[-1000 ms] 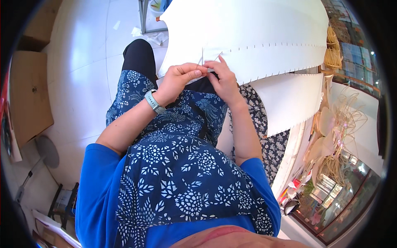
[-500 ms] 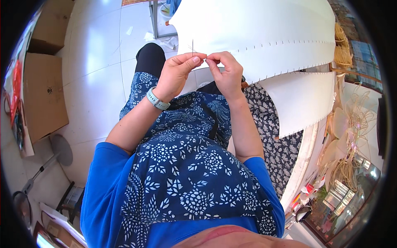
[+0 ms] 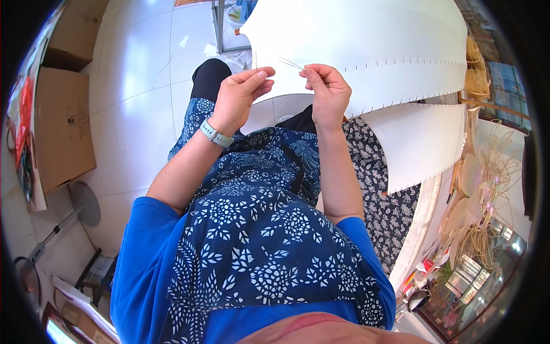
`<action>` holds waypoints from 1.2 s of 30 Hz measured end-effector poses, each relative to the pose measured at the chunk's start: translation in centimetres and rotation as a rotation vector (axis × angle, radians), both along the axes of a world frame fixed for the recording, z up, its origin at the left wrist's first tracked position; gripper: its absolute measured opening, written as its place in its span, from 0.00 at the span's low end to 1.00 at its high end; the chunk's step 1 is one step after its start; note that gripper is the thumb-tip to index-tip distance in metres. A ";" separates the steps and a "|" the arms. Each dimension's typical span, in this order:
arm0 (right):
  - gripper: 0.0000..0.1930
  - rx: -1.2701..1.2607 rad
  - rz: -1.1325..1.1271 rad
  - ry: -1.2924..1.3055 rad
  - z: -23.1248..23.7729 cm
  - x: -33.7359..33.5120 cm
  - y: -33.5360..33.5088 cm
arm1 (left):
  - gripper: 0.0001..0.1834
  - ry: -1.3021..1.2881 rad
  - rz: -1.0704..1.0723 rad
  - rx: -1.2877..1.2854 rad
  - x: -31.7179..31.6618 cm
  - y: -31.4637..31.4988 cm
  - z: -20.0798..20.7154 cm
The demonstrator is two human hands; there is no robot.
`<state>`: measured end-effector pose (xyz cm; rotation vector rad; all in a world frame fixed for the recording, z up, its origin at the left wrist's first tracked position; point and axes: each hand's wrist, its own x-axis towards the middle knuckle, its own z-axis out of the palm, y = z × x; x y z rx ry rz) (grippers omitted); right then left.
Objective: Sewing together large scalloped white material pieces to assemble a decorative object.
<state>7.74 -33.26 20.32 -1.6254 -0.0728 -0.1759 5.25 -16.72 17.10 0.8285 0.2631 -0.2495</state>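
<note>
My left hand [image 3: 243, 94] is raised in front of my lap, thumb against the index finger. A thin needle-like strand [image 3: 256, 60] stands up from its pinch. My right hand [image 3: 329, 97] is a short way to the right, pinching a few fine stiff strands [image 3: 290, 63] that point left and away. The material of the strands is too fine to tell. A gap separates the two hands. Just beyond them lies a large white sheet [image 3: 366, 37] with rows of small dark marks like pins or stitches along its lower edge.
A smaller white panel [image 3: 415, 143] lies over dark floral cloth [image 3: 384, 218] at my right. Pale cords and fibres [image 3: 487, 189] hang at the far right. Cardboard boxes [image 3: 63, 126] stand at the left on the tiled floor [image 3: 132, 114], with paper scraps [image 3: 235, 59] ahead.
My hands, fingertips touching before, have moved apart, the right one going right. Fine strands now show in my right hand, and one thin strand stays in my left.
</note>
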 end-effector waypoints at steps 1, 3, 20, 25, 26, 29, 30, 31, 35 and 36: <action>0.04 0.052 0.017 0.004 0.0 0.0 -0.1 | 0.13 0.001 0.006 0.024 0.1 -0.2 0.1; 0.04 0.067 0.038 0.012 -0.2 -0.1 0.1 | 0.13 -0.046 -0.024 0.044 0.2 -0.8 0.6; 0.02 -0.491 0.035 -0.232 1.0 -0.6 0.7 | 0.11 -0.160 0.065 0.239 0.4 -1.0 2.0; 0.04 0.090 0.059 0.071 1.0 0.2 0.5 | 0.12 -0.191 -0.096 0.370 -0.2 -1.3 1.1; 0.04 0.131 0.113 0.101 0.9 0.3 0.6 | 0.12 -0.199 -0.150 0.403 -0.4 -1.5 0.9; 0.05 0.142 0.106 0.148 0.8 0.2 0.6 | 0.11 -0.210 -0.160 0.439 -0.4 -2.3 0.8; 0.05 0.141 0.105 0.149 0.8 0.2 0.6 | 0.11 -0.222 -0.173 0.471 -0.4 -2.3 0.7; 0.05 0.110 0.076 0.179 0.9 0.2 0.6 | 0.11 -0.220 -0.174 0.471 -0.4 -2.3 0.6; 0.05 0.092 0.058 0.211 0.5 0.3 0.1 | 0.10 -0.227 -0.204 0.572 -0.4 -2.2 0.5; 0.05 0.094 0.057 0.213 0.5 0.4 0.0 | 0.10 -0.234 -0.210 0.600 -0.5 -2.3 0.4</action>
